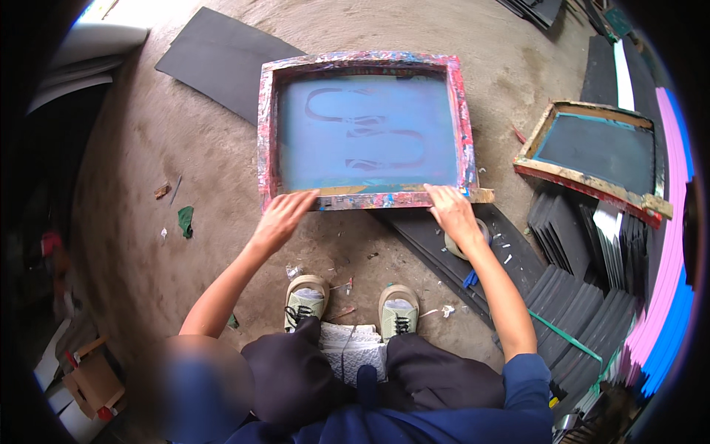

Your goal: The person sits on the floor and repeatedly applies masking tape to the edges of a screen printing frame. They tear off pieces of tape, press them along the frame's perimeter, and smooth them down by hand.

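A wooden screen-printing frame (465, 140), crusted with red, pink and blue paint, is in front of me. Its blue mesh (296, 140) bears two long U-shaped outlines. My left hand (282, 217) grips the near rail by its left corner, fingers over the top edge. Near the right corner, my right hand (452, 214) holds the same rail in a like grip. A short wooden stub (483, 196) juts out beyond that corner. The undersides of both hands and whatever lies directly beneath the frame are hidden.
A dark flat sheet (222, 59) reaches under the frame's left side. More dark sheets (421, 233) and a tape roll (473, 240) lie at right. A second printing frame (547, 172) rests on stacked black sheets (577, 303) beside pink sheets (660, 296). My shoes (398, 311) stand below.
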A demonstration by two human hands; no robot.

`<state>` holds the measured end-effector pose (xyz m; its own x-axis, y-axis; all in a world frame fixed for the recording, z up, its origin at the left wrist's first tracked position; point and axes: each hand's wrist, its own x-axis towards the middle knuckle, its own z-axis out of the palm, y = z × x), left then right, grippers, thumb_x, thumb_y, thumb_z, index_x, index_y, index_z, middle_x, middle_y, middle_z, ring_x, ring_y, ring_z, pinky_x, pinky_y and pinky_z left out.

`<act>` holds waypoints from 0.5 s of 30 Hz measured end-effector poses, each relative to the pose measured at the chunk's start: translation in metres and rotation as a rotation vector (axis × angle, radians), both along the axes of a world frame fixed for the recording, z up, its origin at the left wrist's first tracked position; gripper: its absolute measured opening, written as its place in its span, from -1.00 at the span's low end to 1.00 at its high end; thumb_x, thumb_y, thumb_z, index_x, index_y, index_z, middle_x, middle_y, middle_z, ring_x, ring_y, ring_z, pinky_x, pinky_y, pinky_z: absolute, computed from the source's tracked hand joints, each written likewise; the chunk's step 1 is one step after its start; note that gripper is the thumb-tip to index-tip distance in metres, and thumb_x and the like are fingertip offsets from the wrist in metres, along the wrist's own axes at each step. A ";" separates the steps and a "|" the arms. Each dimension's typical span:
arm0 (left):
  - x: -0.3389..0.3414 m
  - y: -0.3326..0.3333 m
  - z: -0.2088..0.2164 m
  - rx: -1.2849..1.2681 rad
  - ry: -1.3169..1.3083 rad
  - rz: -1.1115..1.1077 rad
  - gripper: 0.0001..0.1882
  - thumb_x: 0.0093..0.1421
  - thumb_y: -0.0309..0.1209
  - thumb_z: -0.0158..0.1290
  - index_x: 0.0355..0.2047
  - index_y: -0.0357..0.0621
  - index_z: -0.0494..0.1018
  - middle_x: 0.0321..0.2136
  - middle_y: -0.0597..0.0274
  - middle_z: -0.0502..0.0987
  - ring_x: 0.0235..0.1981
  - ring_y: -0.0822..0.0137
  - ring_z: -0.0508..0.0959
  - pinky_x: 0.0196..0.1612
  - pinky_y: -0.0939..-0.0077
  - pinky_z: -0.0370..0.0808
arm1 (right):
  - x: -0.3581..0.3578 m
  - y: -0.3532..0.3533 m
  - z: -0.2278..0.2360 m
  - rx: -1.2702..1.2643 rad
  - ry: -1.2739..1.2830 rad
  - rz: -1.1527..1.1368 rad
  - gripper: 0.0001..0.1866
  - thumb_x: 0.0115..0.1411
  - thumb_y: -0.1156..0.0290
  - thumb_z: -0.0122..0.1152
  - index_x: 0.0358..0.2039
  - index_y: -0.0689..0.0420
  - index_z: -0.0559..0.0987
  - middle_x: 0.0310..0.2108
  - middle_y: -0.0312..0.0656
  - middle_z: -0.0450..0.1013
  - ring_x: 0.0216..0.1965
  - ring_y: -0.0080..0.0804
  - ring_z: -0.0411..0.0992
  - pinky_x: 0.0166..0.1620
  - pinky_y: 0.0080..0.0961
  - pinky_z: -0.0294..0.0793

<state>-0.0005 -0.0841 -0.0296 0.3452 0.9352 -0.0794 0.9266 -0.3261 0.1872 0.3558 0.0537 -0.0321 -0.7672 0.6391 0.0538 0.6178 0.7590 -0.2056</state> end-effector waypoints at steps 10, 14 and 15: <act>-0.007 -0.064 -0.020 0.104 0.083 0.395 -0.16 0.06 -0.33 0.05 0.23 -0.35 -0.15 0.27 -0.02 -0.12 0.32 0.17 -0.18 0.29 0.00 -0.35 | 0.026 -0.006 0.001 0.037 0.175 -0.033 -0.66 0.09 0.53 0.03 -0.07 0.23 0.42 -0.07 -0.05 0.38 0.05 -0.13 0.29 0.16 -0.28 0.20; 0.033 -0.022 0.018 0.135 0.077 0.190 -0.18 0.09 -0.26 0.02 0.24 -0.30 -0.13 0.27 -0.03 -0.11 0.32 0.18 -0.19 0.29 0.00 -0.36 | 0.061 -0.019 0.035 -0.034 0.318 -0.273 -0.66 0.07 0.53 0.07 -0.09 0.23 0.43 -0.06 -0.07 0.36 0.04 -0.15 0.27 0.12 -0.30 0.23; 0.043 -0.003 0.023 0.135 0.063 0.059 -0.20 0.10 -0.24 0.01 0.24 -0.28 -0.12 0.26 -0.02 -0.07 0.32 0.17 -0.17 0.29 0.01 -0.34 | 0.074 -0.025 0.040 -0.050 0.361 -0.311 -0.70 0.07 0.55 0.06 -0.13 0.22 0.45 -0.10 -0.08 0.37 0.00 -0.15 0.29 0.09 -0.31 0.25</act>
